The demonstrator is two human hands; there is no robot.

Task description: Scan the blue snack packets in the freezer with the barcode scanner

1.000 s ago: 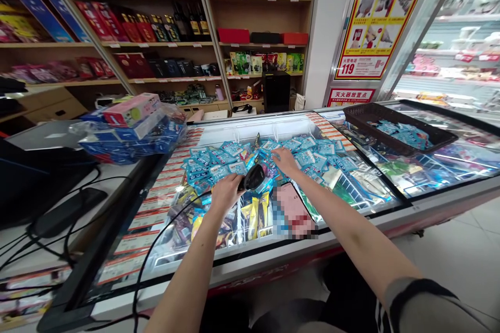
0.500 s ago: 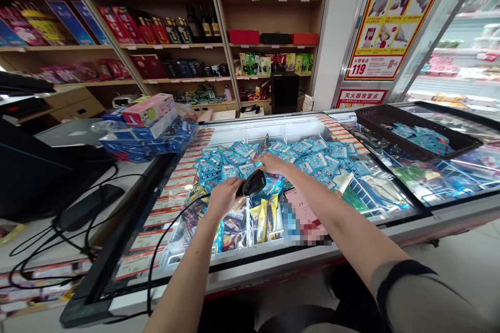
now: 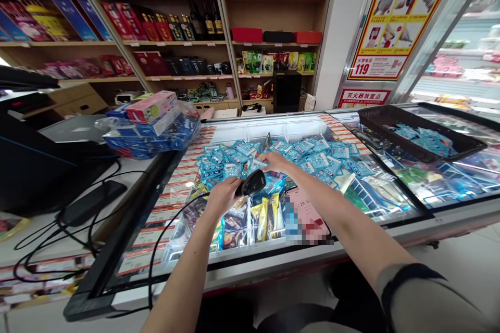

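My left hand (image 3: 224, 193) is wrapped round the handle of a black barcode scanner (image 3: 253, 183), its head pointing right and its cable trailing down to the left. Just beyond the scanner, my right hand (image 3: 275, 161) has its fingers pinched at the edge of a blue packet (image 3: 253, 166). Many more flat blue packets (image 3: 318, 160) with white labels lie spread in overlapping piles on the glass top of a chest freezer (image 3: 183, 187). A phone (image 3: 308, 213) with a pink screen, partly blurred out, lies by my right forearm.
At the right on the freezer, a dark tray (image 3: 464, 143) holds more blue packets. Plastic-wrapped boxes (image 3: 152, 130) stand at the left, near loose black cables (image 3: 58, 234) on the counter. Stocked shelves (image 3: 175, 41) rise behind the freezer.
The view has shifted slightly, so the scene sits a little further right. My right hand's fingers have moved slightly at the blue packet; the scanner stays in my left hand.
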